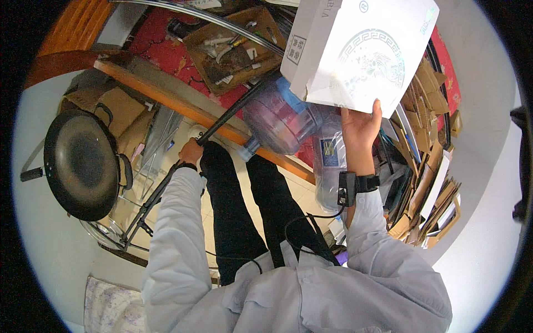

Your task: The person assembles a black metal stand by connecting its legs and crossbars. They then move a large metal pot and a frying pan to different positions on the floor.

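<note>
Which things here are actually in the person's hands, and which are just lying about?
In hand:
- white flat box, held up by the right hand
- black rod, gripped by the left hand

Lying about:
- black wok
- clear water jugs
- flattened cardboard stack
- tray of odds and ends

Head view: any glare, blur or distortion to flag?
Head view: strong fisheye, the wooden beam and the picture's rim bow; black vignette at the corners. The white box in the right hand is brightly lit, near blown out. The wok is dark but sharp. The left hand is small, in softer light.
</note>
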The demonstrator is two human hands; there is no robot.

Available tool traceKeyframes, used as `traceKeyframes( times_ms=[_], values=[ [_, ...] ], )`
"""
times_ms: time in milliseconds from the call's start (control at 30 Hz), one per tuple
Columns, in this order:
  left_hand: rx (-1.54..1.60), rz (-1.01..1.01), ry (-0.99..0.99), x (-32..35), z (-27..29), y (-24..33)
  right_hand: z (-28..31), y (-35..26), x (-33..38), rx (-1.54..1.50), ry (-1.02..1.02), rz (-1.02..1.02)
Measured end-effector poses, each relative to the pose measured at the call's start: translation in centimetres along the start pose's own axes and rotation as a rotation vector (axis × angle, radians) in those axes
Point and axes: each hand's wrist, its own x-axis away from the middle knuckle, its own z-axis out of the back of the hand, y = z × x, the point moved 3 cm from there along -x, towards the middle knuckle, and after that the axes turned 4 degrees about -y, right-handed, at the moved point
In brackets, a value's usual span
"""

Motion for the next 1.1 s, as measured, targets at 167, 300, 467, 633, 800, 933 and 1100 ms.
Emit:
traceKeyframes(
  times_ms=[167, 300, 467, 633, 800, 933, 1100],
  values=[
    [-0.199, -0.128, 0.022, 4.3, 3.3, 4.4, -0.7, -1.6, 0.3, -0.047, 0.002, 0.013],
    [-0.167, -0.487, -0.072, 12.3, 9.9, 14.1, -0.6, -5.0, 1.7, -0.118, 0.077, 0.014],
    [0.621, -0.989, 0.091, 25.7, 17.2, 28.0, 0.9, -11.9, 4.2, -0.139, 0.063, 0.084],
    [0.647, -1.349, -0.040, 36.5, 16.9, 39.7, 5.5, -19.8, 8.2, -0.244, 0.125, 0.258],
    [0.335, -1.537, -0.238, 44.6, 9.7, 49.6, 12.1, -27.3, 13.3, -0.297, 0.257, 0.442],
    [0.151, -1.621, -0.418, 50.8, 3.4, 55.3, 17.2, -32.6, 17.4, -0.335, 0.391, 0.640],
    [-0.193, -1.588, -0.615, 57.0, -3.5, 59.3, 25.2, -40.2, 22.3, -0.412, 0.658, 0.730]
  ],
)
